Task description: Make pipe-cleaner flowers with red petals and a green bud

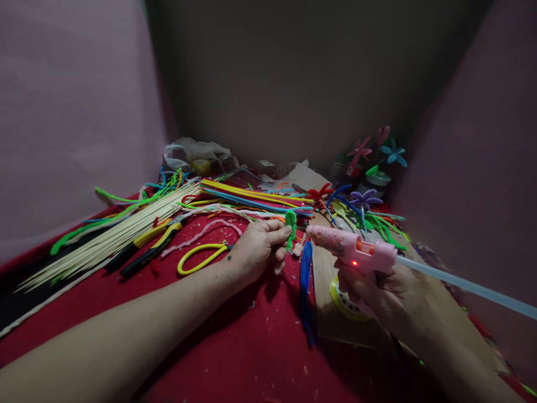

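The left hand (260, 247) is closed in a pinch, thumb and fingers holding a small green fuzzy piece (291, 225) by its left side. The right hand (380, 291) is wrapped around the grip of a pink glue gun (335, 242), on which a red light (354, 263) is lit. The step in hand is judged to be lining up the nozzle with the green piece; no contact is seen, a narrow gap lying between them. Applying glue would call for a steady pinch and fingertips kept clear of the nozzle.

The green piece is held above the red cloth (251, 347), near the bundle of blue stems (306, 280). Its long axis stands close to upright, rounded end up; the lower end is indistinct beside the fingers. The gun lies crosswise to it, nozzle pointing left, with the glue stick (465, 286) trailing right and slightly downward from the rear.
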{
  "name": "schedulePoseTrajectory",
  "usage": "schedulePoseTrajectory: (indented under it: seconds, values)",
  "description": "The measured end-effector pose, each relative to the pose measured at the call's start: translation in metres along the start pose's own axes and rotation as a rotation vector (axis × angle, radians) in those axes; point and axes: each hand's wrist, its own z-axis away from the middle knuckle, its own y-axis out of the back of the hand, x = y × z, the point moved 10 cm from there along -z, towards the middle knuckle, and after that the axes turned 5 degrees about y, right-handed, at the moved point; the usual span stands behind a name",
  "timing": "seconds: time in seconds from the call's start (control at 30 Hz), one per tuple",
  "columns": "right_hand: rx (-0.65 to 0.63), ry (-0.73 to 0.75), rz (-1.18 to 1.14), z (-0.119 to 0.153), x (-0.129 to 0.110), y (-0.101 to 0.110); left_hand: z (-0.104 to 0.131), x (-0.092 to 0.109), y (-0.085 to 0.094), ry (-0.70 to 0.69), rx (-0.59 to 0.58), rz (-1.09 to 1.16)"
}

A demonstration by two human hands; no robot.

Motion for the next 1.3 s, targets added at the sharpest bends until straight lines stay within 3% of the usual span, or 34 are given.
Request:
schedulePoseTrajectory:
  seconds: [0.2,0.53,0.67,0.93,1.13,1.3]
  values:
    - [0.065,0.104,0.093,0.0,-0.007,0.002,-0.002,-0.001,0.001,0.003,-0.01,0.022]
    - [-0.008,-0.023,-0.028,0.003,0.005,-0.001,-0.001,-0.001,0.0,0.007,-0.017,0.008]
    - [0.009,-0.009,-0.011,0.002,0.0,0.001,-0.001,0.0,0.0,0.002,-0.016,0.015]
    - [-0.075,-0.013,-0.088,-0.002,0.0,-0.008,-0.001,0.001,-0.001,-0.005,-0.018,0.013]
    - [0.041,0.06,-0.041,-0.002,-0.008,0.004,-0.002,0.0,-0.001,-0.003,-0.022,0.007]
    - [-0.01,0.051,-0.023,-0.004,-0.01,0.0,-0.002,0.0,0.0,-0.013,-0.021,0.009]
